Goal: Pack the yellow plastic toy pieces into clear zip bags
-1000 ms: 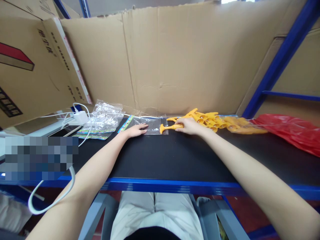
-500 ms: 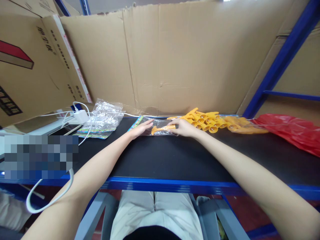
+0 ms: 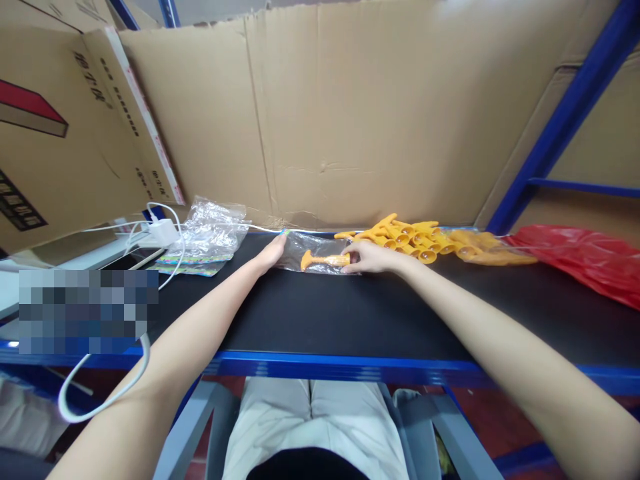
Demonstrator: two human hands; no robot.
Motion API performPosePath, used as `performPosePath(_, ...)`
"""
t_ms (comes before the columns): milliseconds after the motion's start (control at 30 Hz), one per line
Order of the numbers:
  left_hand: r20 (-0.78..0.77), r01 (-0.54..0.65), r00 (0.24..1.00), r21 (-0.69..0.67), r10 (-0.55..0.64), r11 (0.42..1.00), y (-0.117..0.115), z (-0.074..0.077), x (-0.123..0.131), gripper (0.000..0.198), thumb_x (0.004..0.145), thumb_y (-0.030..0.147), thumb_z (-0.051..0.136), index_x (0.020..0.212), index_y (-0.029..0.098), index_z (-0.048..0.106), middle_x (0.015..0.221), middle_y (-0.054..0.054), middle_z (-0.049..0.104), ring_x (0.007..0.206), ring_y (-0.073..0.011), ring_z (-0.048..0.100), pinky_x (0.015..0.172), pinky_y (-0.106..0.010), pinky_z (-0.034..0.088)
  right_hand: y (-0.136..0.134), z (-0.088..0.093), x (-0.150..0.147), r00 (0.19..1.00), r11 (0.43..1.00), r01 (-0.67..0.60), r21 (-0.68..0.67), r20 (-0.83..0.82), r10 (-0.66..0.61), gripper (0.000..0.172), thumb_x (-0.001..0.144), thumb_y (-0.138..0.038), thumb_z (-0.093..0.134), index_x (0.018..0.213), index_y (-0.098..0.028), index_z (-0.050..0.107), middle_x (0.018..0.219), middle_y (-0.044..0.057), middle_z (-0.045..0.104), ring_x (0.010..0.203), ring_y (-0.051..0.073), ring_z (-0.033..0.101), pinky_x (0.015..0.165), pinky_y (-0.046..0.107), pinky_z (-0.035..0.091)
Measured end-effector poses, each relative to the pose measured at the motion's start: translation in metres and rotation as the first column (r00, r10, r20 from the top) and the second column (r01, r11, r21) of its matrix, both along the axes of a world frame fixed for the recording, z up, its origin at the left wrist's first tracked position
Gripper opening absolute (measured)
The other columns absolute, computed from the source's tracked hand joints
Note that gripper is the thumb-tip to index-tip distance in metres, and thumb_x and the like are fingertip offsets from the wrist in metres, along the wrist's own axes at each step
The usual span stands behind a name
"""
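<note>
A clear plastic bag [image 3: 295, 245] lies flat on the black tabletop between my hands. In it, or seen through it, is a small orange plastic hammer-shaped piece [image 3: 325, 260], its head to the left. My left hand [image 3: 271, 255] is closed on the bag's left end and covers most of its coloured strip. At the right end, my right hand [image 3: 369, 257] has its fingers curled round the handle of the orange piece. Whether film lies between those fingers and the handle, I cannot tell. Beyond my right hand lies a pile of similar orange pieces [image 3: 410, 240] with hollow round ends.
Flat empty bags [image 3: 210, 227] lie at the left, beside a white charger [image 3: 163, 232] with cables. A red plastic bag [image 3: 575, 257] is at the far right. Cardboard [image 3: 375, 120] walls the back. The blue table edge [image 3: 340, 367] runs in front of me.
My left hand has shifted left, from lying over the bag to closing on its coloured end. The bag looks flatter. My right hand stays at the orange piece's handle.
</note>
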State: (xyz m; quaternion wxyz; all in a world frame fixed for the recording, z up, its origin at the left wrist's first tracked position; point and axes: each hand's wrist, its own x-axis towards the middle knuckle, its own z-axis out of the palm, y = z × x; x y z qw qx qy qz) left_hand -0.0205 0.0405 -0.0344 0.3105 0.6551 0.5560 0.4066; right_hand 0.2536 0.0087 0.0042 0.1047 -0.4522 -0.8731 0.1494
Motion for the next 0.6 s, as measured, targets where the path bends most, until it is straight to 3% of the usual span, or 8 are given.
performPosePath(100, 0.144, 0.03, 0.989, -0.098, -0.016, 0.995, -0.002, 0.002, 0.003, 0.053, 0.09, 0.047, 0.021, 0.115, 0.019, 0.058, 0.112, -0.005, 0.065, 0.11, -0.0248, 0.056, 0.097, -0.037, 0.04, -0.004, -0.001, -0.01, 1.0, 1.0, 0.003, 0.023, -0.016, -0.003, 0.029, 0.07, -0.043, 0.062, 0.082, -0.016, 0.064, 0.072, 0.004, 0.06, 0.062, 0.014, 0.054, 0.057, 0.026, 0.041)
performPosePath(200, 0.208, 0.001, 0.978, -0.142, 0.028, 0.99, 0.0, 0.004, 0.003, 0.055, 0.091, 0.045, 0.018, 0.117, 0.017, 0.056, 0.108, -0.006, 0.067, 0.109, -0.025, 0.057, 0.096, -0.038, 0.041, -0.004, -0.003, -0.023, 0.996, 1.0, 0.0, 0.008, -0.093, 0.001, 0.024, 0.072, -0.036, 0.06, 0.083, -0.015, 0.064, 0.074, 0.004, 0.062, 0.065, 0.014, 0.055, 0.058, 0.024, 0.041)
performPosePath(300, 0.215, -0.036, 0.975, -0.124, 0.063, 0.992, 0.006, 0.002, 0.001, 0.058, 0.091, 0.044, 0.012, 0.127, 0.015, 0.048, 0.125, -0.007, 0.057, 0.119, -0.0239, 0.049, 0.099, -0.037, 0.038, 0.004, -0.007, -0.033, 0.982, 1.0, -0.029, 0.003, -0.186, 0.029, 0.023, 0.07, -0.026, 0.061, 0.09, -0.016, 0.065, 0.085, 0.005, 0.066, 0.076, 0.017, 0.059, 0.066, 0.025, 0.044)
performPosePath(433, 0.131, -0.103, 0.985, -0.093, 0.115, 0.99, 0.015, 0.001, -0.005, 0.059, 0.091, 0.041, 0.004, 0.139, 0.019, 0.032, 0.145, -0.003, 0.031, 0.133, -0.0174, 0.029, 0.105, -0.033, 0.031, 0.018, -0.012, -0.046, 0.946, 0.999, -0.029, -0.02, -0.322, 0.021, 0.022, 0.069, -0.025, 0.063, 0.089, -0.015, 0.064, 0.094, 0.007, 0.066, 0.088, 0.02, 0.06, 0.076, 0.028, 0.045)
performPosePath(600, 0.085, -0.173, 0.98, -0.063, 0.178, 0.983, 0.022, 0.001, -0.012, 0.064, 0.089, 0.041, -0.005, 0.139, 0.022, 0.03, 0.147, -0.001, 0.028, 0.135, -0.014, 0.023, 0.107, -0.033, 0.028, 0.03, -0.017, -0.063, 0.906, 0.995, 0.026, -0.094, -0.419, -0.064, 0.034, 0.066, -0.037, 0.068, 0.089, -0.012, 0.064, 0.09, 0.009, 0.067, 0.084, 0.022, 0.06, 0.076, 0.032, 0.047)
